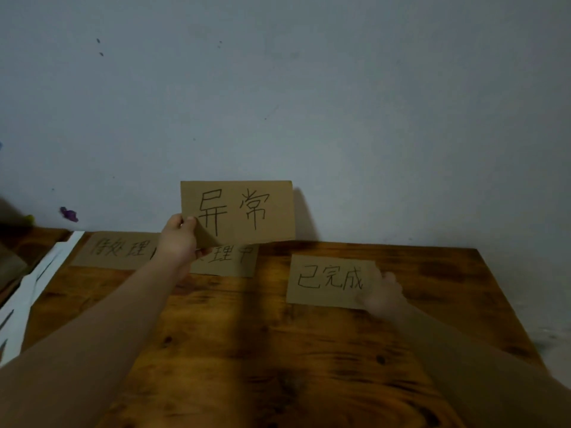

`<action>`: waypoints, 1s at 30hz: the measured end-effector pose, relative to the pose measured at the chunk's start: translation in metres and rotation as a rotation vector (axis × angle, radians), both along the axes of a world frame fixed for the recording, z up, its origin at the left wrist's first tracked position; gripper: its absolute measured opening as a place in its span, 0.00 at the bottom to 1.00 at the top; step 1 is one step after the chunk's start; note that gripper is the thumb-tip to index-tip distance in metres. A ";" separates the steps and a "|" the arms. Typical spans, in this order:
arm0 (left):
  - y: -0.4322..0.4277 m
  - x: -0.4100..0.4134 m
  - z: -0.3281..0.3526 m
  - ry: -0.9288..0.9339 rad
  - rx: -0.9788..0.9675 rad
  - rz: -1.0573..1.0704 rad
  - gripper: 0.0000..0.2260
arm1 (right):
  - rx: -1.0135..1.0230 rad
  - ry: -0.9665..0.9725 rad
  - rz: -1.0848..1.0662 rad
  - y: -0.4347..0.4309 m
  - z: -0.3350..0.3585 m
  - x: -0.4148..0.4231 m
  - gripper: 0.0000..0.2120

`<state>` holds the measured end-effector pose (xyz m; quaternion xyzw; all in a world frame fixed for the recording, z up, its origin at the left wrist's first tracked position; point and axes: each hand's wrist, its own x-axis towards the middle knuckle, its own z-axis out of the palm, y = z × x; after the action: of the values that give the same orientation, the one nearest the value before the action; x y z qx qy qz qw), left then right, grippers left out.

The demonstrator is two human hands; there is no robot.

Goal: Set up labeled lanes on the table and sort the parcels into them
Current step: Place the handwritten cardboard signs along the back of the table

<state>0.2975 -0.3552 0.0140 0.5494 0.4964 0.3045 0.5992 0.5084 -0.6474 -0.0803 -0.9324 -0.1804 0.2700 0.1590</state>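
Head view shows the left hand point(179, 239) holding up a brown cardboard label point(238, 211) marked 异常, lifted clear of the tabletop point(278, 350) and standing upright in front of the wall point(309, 88). The fingers point(189, 222) pinch its lower left corner, thumb on the written face, the others behind. Taking this raised label as the landmark: directly below it, partly hidden by the hand, a second label point(228, 261) lies flat at the back edge of the tabletop; to the lower left of it lies a third label point(117, 250); to the lower right lies a fourth label point(330, 281) marked 已完成. The right hand point(383, 295) rests on that one's right edge, fingers flat on or just over the card; it is blurred, so I cannot tell whether it grips or only presses. White sheets point(31, 288) sit far to the lower left, at the tabletop's edge.

The raised card looks thin, light and fairly stiff: it holds its plane from a single corner pinch with little sag. A corner or edge pinch seems enough; it should lie flat and slide easily on the wood, so a light press would likely help settle it. No parcels are in view.
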 end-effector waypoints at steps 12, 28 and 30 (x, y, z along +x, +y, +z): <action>-0.006 0.041 -0.008 0.080 -0.001 -0.009 0.06 | -0.346 -0.133 0.565 0.020 -0.058 0.035 0.33; -0.097 0.044 0.013 0.099 0.057 -0.294 0.17 | 0.812 0.291 -0.211 0.011 0.060 -0.028 0.27; -0.115 0.050 0.011 0.148 0.265 -0.337 0.31 | 0.814 0.253 -0.228 -0.013 0.065 -0.024 0.27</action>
<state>0.3475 -0.4701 0.0250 0.7193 0.3959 0.2216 0.5260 0.4844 -0.6605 -0.0157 -0.7674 -0.1472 0.2696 0.5628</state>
